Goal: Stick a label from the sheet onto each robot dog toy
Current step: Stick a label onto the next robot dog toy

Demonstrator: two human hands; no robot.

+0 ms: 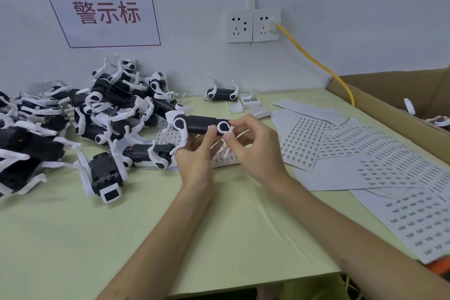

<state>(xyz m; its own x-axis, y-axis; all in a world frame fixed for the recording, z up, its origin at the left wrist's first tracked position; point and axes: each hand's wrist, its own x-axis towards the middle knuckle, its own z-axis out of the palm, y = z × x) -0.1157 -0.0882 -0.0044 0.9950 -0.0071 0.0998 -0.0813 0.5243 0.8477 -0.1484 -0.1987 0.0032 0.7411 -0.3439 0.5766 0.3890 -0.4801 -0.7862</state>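
Note:
A black and white robot dog toy is held lying on its side above the table's middle. My left hand grips it from below, thumb on its black body. My right hand pinches the toy's right end near a round white hip joint. Whether a label sits under my fingers I cannot tell. A label sheet lies on the table partly hidden under my hands. More label sheets are spread to the right.
A big pile of robot dog toys fills the left of the green table. One lone toy and small white plastic parts lie near the wall. A cardboard box stands at the right, with a yellow cable above it.

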